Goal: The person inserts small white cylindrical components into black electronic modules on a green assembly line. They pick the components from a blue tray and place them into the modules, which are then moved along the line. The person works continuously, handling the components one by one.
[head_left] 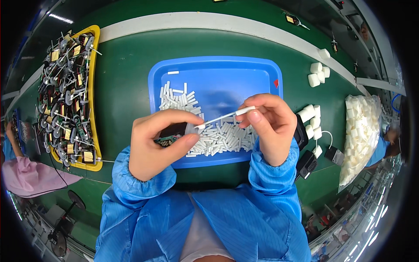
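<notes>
- One co-worker's pink garment (pixel 32 174), only partly in view, far left of both grips.
- Many loose assemblies (pixel 67 100), grey and dark with gold patches and thin rods, heaped in a yellow tray (pixel 97 37); we have them left of the left-hand grip.
- Left hand (pixel 159 142): thumb and fingers pinched on a held assembly (pixel 191 129); we see its dark board beneath the fingers.
- Blue tray (pixel 214 62), under and beyond both grips; short white tubes (pixel 224 139) piled inside, mostly below the gap between hands.
- Thin rod (pixel 220 118), slanting from the left grip up to the right one.
- White sleeve piece (pixel 245 111) at the rod's right end, in the right grip; we can't tell how deep the rod sits.
- Right hand (pixel 274 129): thumb and fingers closed on that piece.
- Black box (pixel 307 165) and white cylinders (pixel 307 112), just right of the right grip.
- Clear bag (pixel 360 135) of similar cylinders, farther right.
</notes>
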Demonstrator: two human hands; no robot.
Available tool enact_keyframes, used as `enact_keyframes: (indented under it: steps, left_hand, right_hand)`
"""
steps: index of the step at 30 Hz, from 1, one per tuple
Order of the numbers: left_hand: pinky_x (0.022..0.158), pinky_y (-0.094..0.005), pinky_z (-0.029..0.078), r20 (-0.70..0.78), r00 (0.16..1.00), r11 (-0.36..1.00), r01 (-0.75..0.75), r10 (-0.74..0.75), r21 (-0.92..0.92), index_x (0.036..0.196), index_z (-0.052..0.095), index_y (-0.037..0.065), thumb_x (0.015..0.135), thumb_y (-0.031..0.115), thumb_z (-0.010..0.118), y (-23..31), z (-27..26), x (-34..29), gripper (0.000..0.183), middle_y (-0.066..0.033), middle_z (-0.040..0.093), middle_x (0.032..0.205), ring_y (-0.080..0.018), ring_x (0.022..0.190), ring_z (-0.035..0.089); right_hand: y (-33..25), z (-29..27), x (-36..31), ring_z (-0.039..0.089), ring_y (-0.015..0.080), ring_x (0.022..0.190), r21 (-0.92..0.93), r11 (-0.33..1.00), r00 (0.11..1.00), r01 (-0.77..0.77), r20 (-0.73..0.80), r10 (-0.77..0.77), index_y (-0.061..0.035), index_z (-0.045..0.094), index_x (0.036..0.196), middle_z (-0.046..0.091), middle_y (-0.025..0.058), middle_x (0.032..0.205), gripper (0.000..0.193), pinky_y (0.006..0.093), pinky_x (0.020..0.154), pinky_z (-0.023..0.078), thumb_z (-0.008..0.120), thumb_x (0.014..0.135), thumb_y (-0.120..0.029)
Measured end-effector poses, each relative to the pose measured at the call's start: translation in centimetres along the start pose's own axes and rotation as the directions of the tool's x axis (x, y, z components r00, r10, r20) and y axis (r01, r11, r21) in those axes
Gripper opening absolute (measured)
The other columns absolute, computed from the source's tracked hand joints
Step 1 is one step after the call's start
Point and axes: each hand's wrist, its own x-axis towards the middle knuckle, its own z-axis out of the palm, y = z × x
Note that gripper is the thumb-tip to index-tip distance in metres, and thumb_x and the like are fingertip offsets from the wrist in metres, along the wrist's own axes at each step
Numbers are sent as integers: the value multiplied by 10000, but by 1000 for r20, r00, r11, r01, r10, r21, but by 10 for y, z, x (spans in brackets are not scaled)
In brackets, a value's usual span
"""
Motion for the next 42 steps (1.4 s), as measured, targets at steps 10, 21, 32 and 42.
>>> enact_keyframes:
  steps: [10, 21, 32, 42]
  left_hand:
    - [736, -245, 505, 106, 994, 1000, -1, -2, 31, 975, 657, -14, 732, -14, 688, -4, -9, 5, 245, -97, 678, 916, -140, 820, 647]
    - [846, -298, 501, 159, 985, 991, -89, 72, 102, 1053, 549, -15, 674, 31, 788, 0, 4, 7, 451, -122, 659, 977, -199, 945, 642]
    - [784, -289, 505, -61, 950, 932, -287, 307, 220, 1014, 589, -5, 769, 66, 717, 12, -5, 65, 286, -119, 623, 1072, -175, 875, 628]
    - [831, -405, 467, -171, 770, 332, -56, 615, 942, 1011, 609, 118, 725, 184, 754, -70, -106, 289, 327, -99, 577, 1006, -303, 968, 564]
  right_hand:
    - [9, 1, 5, 649, 184, 865, -49, 998, 999, 30, 39, -28, 45, 631, 972, 639, 137, 968, 170, 250, 687, 559, 638, 804, 69]
    - [1, 3, 10, 627, 144, 648, -404, 904, 960, 141, 278, -26, 5, 660, 806, 636, 78, 762, 59, 243, 551, 502, 701, 785, -32]
    - [-1, -3, 6, 556, 112, 741, -272, 961, 990, 46, -113, -79, -16, 561, 1176, 630, 95, 965, 352, 238, 635, 486, 617, 843, -116]
    - [22, -2, 6, 661, 170, 802, -491, 871, 1000, -4, -9, -1, -17, 658, 968, 661, 90, 863, 125, 246, 628, 494, 605, 862, -55]
